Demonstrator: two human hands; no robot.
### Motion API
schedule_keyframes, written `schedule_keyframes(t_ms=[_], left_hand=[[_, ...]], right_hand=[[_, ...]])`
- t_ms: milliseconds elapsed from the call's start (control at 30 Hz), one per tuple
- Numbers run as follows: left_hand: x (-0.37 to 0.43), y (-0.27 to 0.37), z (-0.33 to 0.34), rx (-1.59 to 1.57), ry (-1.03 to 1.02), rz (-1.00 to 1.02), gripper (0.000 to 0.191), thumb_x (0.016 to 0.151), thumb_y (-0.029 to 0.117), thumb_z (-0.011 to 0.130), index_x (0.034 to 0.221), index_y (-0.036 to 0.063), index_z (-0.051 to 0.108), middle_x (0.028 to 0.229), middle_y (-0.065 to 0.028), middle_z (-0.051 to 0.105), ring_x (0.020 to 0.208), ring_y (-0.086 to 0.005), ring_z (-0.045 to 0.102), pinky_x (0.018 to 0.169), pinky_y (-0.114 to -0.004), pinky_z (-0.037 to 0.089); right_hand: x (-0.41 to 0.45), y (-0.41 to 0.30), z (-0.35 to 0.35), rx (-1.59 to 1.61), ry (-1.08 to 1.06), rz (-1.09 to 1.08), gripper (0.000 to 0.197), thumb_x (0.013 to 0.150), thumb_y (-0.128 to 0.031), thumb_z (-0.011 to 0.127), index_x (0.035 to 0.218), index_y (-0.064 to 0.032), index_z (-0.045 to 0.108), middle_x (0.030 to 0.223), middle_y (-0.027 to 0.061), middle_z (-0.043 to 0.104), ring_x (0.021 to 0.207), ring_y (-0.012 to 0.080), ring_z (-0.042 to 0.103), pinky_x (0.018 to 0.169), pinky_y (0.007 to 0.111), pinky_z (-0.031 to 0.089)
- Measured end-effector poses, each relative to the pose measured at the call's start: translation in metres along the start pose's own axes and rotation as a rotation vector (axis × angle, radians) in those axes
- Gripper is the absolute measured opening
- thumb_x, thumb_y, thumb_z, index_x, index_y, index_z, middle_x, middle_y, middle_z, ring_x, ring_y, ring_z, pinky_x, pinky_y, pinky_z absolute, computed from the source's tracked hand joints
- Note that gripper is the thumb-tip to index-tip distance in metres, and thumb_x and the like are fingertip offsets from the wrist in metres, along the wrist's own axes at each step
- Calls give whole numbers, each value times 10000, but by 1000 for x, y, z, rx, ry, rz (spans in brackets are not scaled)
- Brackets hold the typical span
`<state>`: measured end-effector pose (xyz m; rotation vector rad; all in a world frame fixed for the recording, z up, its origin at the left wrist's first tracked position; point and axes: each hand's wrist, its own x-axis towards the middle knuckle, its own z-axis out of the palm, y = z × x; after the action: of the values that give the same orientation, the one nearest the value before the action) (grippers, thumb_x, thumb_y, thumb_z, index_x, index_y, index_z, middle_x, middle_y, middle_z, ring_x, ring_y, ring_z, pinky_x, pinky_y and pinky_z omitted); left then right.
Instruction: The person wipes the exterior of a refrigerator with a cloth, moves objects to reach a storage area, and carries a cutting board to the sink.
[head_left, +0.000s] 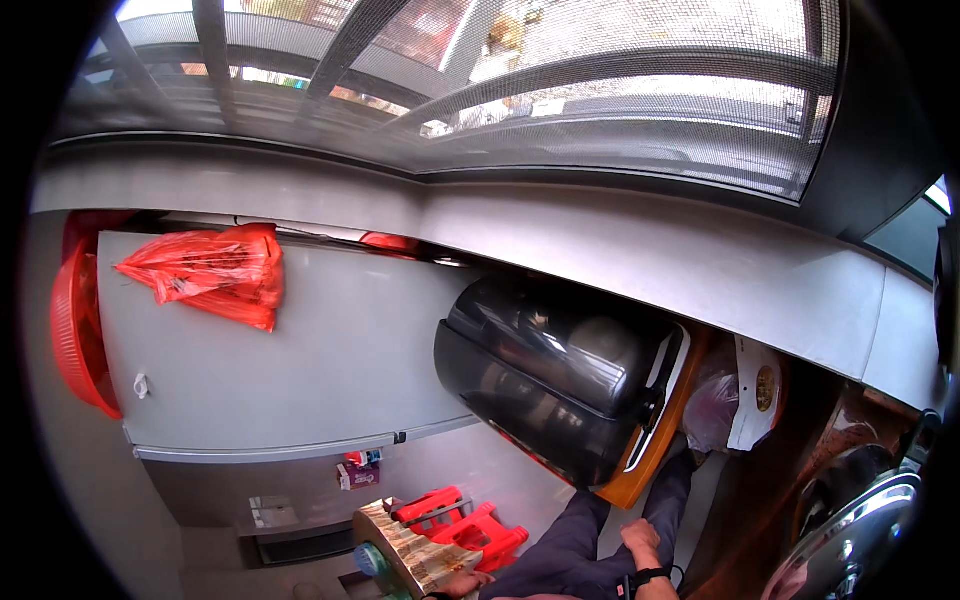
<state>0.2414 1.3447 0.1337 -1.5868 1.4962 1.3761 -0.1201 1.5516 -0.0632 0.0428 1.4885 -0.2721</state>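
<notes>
At the bottom edge, my left hand (465, 583) lies beside a patterned cardboard box (427, 551) and is partly cut off by the frame; its grip is unclear. My right hand (641, 536), with a black band at the wrist, hangs over my dark trousers (570, 551). Its fingers are curled and I see nothing in them. Ahead of my legs, a large glossy black case (540, 382) with a domed front rests on an orange-brown wooden base (637, 480). Next to the cardboard box are red plastic stools (484, 532).
A red plastic bag (225, 274) lies on a broad grey top (315, 360), with a red basin (79, 337) at its left. Screened windows (600, 112) rise behind a pale ledge (637, 255). On the right are a white carton (754, 394) and a shiny metal lid (847, 540).
</notes>
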Motion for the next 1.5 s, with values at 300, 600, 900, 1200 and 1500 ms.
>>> schedule_keyframes(t_ms=[300,600,900,1200,1500], left_hand=[[4,11,1,38,-97,-285,224,765,41,496,914,63,662,907,-10,604,854,-125,523,760,-258,415],[-8,36,5,-8,-6,-207,247,776,49,479,944,54,660,870,-8,619,804,-94,532,723,-211,413],[-7,70,20,-117,-51,-397,287,702,-20,476,933,33,638,930,-27,626,873,-106,551,776,-215,424],[3,5,14,-253,-76,-350,324,704,-34,444,959,27,635,938,-30,624,897,-112,551,786,-210,416],[-1,37,2,-89,-26,-168,278,732,-3,417,872,47,651,834,-27,628,765,-118,547,716,-241,421]], right_hand=[[8,8,8,48,49,-10,448,789,-396,564,1077,-58,622,1126,179,589,1091,319,538,930,388,408],[12,4,6,65,57,-22,441,779,-389,579,1065,-56,625,1103,194,593,1080,325,543,921,400,417],[3,4,3,48,120,-37,400,768,-355,581,1032,-59,633,1080,182,606,1042,330,562,898,408,429],[3,6,7,30,116,-24,452,758,-364,601,1093,-62,610,1127,187,584,1075,315,548,915,387,427],[-4,-19,-14,96,25,-84,406,801,-354,489,1042,-61,634,1097,184,590,1061,340,546,905,405,434]])
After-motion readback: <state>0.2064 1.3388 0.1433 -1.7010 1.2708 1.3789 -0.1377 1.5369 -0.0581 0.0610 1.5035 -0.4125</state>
